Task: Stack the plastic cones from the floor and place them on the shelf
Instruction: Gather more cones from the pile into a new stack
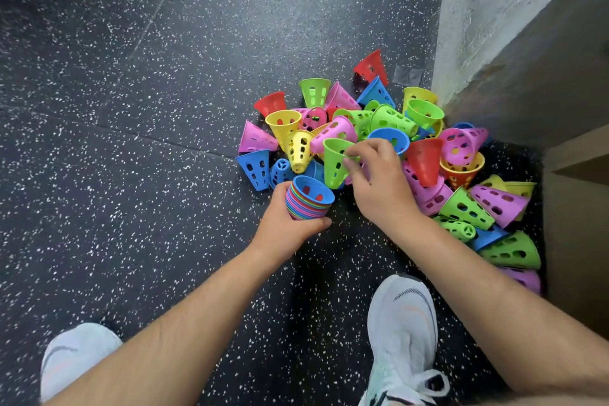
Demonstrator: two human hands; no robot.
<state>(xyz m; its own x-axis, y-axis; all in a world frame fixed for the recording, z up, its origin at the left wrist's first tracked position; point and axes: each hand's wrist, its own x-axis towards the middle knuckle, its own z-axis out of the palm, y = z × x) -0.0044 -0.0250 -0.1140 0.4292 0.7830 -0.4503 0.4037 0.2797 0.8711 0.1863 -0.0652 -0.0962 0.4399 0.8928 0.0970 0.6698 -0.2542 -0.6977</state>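
Observation:
A heap of perforated plastic cones (389, 128) in red, green, pink, yellow and blue lies on the dark speckled floor beside a wall corner. My left hand (283, 227) grips a nested stack of cones (308, 199), wide end up, with a blue one on top. My right hand (379, 181) pinches the rim of a single green cone (334, 163) with thumb and fingers, holding it just above and right of the stack. The shelf itself is not clearly in view.
A grey concrete wall (487, 20) rises at the right, with a wooden panel (580, 214) below it. My two white shoes (402, 339) (77, 356) stand on the speckled floor (131, 142), which stretches open to the left.

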